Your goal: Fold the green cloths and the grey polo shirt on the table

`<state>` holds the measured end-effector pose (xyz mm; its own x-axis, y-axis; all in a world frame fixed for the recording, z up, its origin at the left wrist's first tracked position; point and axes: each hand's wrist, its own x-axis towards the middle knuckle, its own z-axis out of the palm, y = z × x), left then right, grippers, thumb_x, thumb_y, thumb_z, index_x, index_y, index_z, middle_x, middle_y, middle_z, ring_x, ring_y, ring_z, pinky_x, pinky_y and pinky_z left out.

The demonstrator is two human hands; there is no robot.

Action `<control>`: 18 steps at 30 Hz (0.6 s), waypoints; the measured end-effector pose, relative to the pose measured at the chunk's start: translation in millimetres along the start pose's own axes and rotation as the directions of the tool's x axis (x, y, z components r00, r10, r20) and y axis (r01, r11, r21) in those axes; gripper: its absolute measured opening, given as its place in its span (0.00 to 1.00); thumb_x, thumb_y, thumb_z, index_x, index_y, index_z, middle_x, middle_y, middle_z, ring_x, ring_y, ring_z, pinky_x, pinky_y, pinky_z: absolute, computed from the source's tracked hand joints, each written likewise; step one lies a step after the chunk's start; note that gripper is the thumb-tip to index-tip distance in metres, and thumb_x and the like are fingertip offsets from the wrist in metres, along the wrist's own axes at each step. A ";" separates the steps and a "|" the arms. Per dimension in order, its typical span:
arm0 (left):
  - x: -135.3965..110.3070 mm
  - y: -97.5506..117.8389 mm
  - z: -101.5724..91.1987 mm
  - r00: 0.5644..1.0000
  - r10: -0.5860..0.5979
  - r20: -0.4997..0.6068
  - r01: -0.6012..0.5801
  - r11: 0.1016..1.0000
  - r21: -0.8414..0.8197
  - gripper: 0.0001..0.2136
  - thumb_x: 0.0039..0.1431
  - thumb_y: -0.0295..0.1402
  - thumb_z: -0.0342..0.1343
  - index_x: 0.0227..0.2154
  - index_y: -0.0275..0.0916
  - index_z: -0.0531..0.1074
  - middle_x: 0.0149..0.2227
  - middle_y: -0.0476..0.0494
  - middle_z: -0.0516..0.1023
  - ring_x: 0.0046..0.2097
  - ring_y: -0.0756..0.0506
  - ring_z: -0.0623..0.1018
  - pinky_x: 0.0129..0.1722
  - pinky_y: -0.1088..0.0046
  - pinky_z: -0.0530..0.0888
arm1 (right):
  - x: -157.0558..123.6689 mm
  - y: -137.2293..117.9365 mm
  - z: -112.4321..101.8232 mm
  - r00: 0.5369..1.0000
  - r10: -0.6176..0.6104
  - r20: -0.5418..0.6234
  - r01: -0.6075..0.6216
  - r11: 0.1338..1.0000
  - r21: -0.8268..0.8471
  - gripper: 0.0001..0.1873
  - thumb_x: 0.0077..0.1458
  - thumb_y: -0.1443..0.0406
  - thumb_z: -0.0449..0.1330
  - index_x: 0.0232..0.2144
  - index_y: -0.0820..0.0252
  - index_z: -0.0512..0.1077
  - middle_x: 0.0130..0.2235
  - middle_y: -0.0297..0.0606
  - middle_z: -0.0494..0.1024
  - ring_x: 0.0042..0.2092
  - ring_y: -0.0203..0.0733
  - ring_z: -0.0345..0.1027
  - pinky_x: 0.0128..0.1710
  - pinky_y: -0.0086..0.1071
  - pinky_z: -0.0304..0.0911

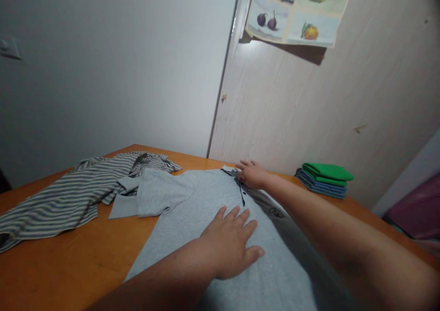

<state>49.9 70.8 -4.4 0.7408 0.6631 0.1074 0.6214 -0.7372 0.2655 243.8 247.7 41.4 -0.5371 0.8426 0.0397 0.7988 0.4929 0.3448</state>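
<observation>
A light grey polo shirt [192, 215] with a dark-edged button placket lies spread front up on the orange-brown table, one sleeve out to the left. My left hand [232, 244] rests palm down on the chest of the shirt, below the placket, fingers spread. Farther up, my right hand [253, 174] lies over the collar area with its fingers stretched out, covering part of the collar. My right forearm hides some of the shirt's right side. A small dark emblem [277, 212] shows on the chest beside that arm.
A striped garment [65, 196] lies loosely at the left, touching the grey sleeve. A folded stack of green and blue cloth [323, 180] sits at the back right. Behind the table [82, 265] stand a pale wall and a wooden panel with a fruit poster [295, 15].
</observation>
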 end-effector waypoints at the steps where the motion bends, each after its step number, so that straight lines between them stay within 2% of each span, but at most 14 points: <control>1: 0.0 -0.3 0.5 1.000 0.001 -0.004 -0.001 1.000 0.000 0.33 0.67 0.57 0.34 0.68 0.45 0.57 0.72 0.38 0.51 0.72 0.33 0.49 0.67 0.41 0.46 | 0.9 0.3 0.1 1.000 -0.009 0.001 0.009 1.000 -0.009 0.13 0.61 0.67 0.56 0.41 0.54 0.81 0.67 0.43 0.62 0.70 0.60 0.46 0.64 0.60 0.46; 5: -0.1 -0.9 1.0 1.000 0.010 -0.005 -0.010 1.000 -0.004 0.34 0.67 0.57 0.34 0.68 0.44 0.56 0.72 0.37 0.50 0.72 0.32 0.49 0.67 0.41 0.46 | 4.2 -0.2 3.4 0.999 -0.037 -0.018 0.036 0.999 -0.041 0.14 0.60 0.69 0.56 0.44 0.57 0.80 0.65 0.46 0.66 0.67 0.59 0.53 0.62 0.52 0.51; 9: 0.1 -0.7 0.4 1.000 0.009 0.009 -0.009 1.000 -0.001 0.34 0.67 0.57 0.34 0.68 0.44 0.56 0.72 0.37 0.50 0.72 0.32 0.48 0.67 0.40 0.45 | 5.4 -2.6 9.1 0.998 -0.044 -0.041 0.041 0.997 -0.063 0.19 0.58 0.71 0.55 0.50 0.62 0.77 0.63 0.51 0.67 0.65 0.57 0.56 0.63 0.47 0.50; 18: 0.3 -1.9 2.1 1.000 0.015 0.007 -0.015 1.000 -0.010 0.33 0.68 0.56 0.35 0.68 0.44 0.56 0.72 0.37 0.50 0.72 0.31 0.45 0.67 0.39 0.45 | 5.1 -3.3 6.6 0.995 0.013 -0.101 -0.022 0.996 -0.085 0.20 0.59 0.71 0.54 0.52 0.65 0.75 0.63 0.53 0.66 0.63 0.57 0.58 0.64 0.47 0.45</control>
<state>49.4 72.1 -6.9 0.7518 0.6510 0.1043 0.6077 -0.7456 0.2736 240.2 251.8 34.3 -0.5508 0.8230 0.1384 0.7844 0.4539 0.4227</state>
